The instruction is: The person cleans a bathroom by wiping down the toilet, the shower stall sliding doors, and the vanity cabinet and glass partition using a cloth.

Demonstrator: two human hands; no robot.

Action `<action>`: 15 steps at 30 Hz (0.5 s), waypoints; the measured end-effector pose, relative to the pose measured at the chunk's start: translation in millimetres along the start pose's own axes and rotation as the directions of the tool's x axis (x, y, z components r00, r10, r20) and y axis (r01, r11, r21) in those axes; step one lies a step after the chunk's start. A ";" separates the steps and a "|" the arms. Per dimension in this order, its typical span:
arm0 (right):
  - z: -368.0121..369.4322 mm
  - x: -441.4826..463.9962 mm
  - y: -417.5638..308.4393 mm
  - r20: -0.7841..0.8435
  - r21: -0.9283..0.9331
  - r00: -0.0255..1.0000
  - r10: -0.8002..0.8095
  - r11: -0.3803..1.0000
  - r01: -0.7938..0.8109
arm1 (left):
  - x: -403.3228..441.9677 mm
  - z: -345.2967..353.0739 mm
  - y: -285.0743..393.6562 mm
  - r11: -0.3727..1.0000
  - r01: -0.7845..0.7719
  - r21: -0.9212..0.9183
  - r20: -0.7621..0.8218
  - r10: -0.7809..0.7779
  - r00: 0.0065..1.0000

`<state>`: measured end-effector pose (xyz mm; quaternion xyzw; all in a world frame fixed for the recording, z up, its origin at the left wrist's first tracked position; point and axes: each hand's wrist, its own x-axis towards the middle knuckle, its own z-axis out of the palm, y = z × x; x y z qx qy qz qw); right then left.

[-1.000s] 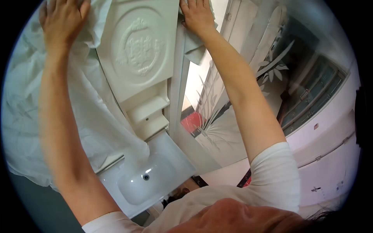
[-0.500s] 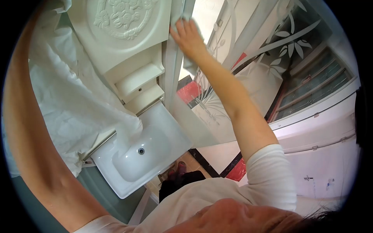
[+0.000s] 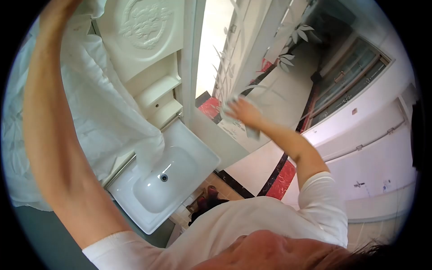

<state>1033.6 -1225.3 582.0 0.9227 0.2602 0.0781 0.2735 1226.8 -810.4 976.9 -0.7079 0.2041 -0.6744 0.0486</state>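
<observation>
My right hand (image 3: pixel 243 111) presses a pale cloth (image 3: pixel 253 132) against a clear glass panel with frosted flower patterns (image 3: pixel 294 33); the fingers lie over the cloth. My left arm is raised along the left side. Only part of my left hand (image 3: pixel 58 6) shows at the top edge, and its fingers are hidden. Below and beside that arm hangs a large white sheet of fabric (image 3: pixel 96 99), its lower end reaching into the white washbasin (image 3: pixel 180 175).
A white cabinet panel with a raised oval ornament (image 3: pixel 146 22) stands above small shelves (image 3: pixel 157 92). The panel's upright frame (image 3: pixel 188 58) runs beside them. Beyond the glass are a tiled floor with red and black bands (image 3: pixel 282 180) and a window (image 3: pixel 346 74).
My right hand has moved down and to the right across the glass with the cloth, away from the upright frame. My left arm has shifted slightly right in view.
</observation>
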 end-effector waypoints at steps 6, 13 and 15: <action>-180.7 63.8 146.9 -0.602 -0.190 0.772 0.203 0.903 -0.385 | -0.6 -22.6 12.7 0.977 0.113 -0.182 0.146 -0.087 0.986; -133.3 65.3 116.3 -0.594 -0.170 0.790 0.154 0.935 -0.310 | -166.1 -53.8 192.7 0.525 0.189 -0.830 0.190 -0.052 0.980; -111.8 53.0 94.7 -0.573 -0.121 0.807 0.145 0.958 -0.258 | -193.8 -55.2 223.9 0.368 0.278 -0.887 0.288 -0.027 0.957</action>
